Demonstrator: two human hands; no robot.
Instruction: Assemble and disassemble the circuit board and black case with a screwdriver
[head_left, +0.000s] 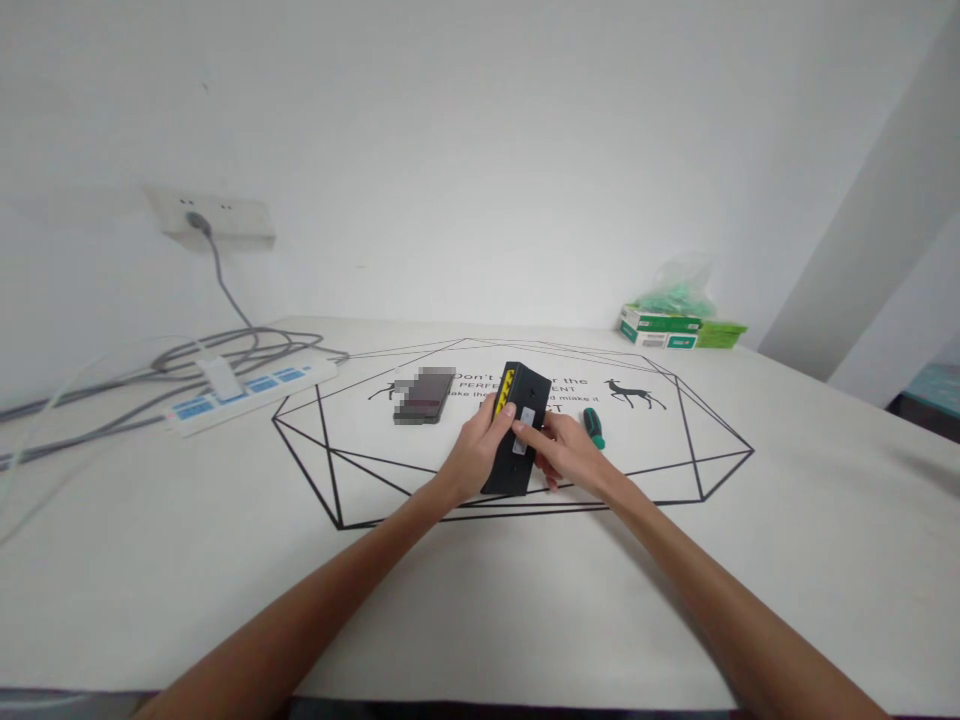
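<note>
Both hands hold a black network switch [531, 386] with a row of yellow ports along its left side. It is tilted up above the table, its broad face with a pale label turned towards me. My left hand [474, 448] grips the port side, thumb on the face. From the other side, my right hand [568, 447] closes on the right edge, its thumb near the label and its other fingers partly hidden behind. Just right of that hand lies a short green and black screwdriver [592, 427]. A dark phone [435, 392], partly blurred out, rests left of the switch.
A white power strip [251, 398] with a plugged-in charger [221, 380] and loose grey cables [225, 350] occupies the left side. Green and white boxes [660, 325] with a plastic bag [681, 285] stand at the back right. The white table [480, 610] carries printed black lines.
</note>
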